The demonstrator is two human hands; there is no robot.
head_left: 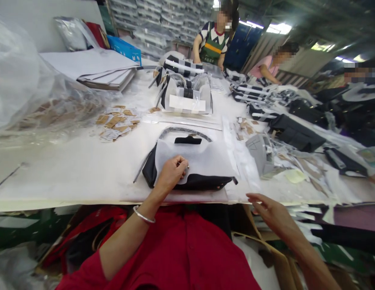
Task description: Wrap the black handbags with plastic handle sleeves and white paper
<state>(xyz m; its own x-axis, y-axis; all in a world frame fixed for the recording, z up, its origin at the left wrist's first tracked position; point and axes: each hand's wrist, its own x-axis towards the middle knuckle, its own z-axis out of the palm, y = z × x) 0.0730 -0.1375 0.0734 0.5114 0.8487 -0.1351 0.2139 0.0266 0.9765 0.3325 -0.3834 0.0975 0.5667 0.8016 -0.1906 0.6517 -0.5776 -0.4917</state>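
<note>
A black handbag [202, 183] lies at the front edge of the table, with a wrapped handle [187, 131] arching at its far side. A thin white sheet [211, 157] covers most of its upper face. My left hand [172, 171] rests on that sheet, fingers curled in, beside a small shiny metal piece [188, 166]. Whatever the fingertips pinch, if anything, is hidden. To the right of the bag, my right hand [270, 211] hovers at the table edge with fingers stretched out, holding nothing.
Behind the bag stands a wrapped light-coloured bag [187, 96]. Small brown-and-white packets [117, 123] lie to the left, near clear plastic [39, 88] and stacked sheets [93, 66]. At right are a grey tape dispenser [260, 155] and black bags [296, 133]. Several people work beyond.
</note>
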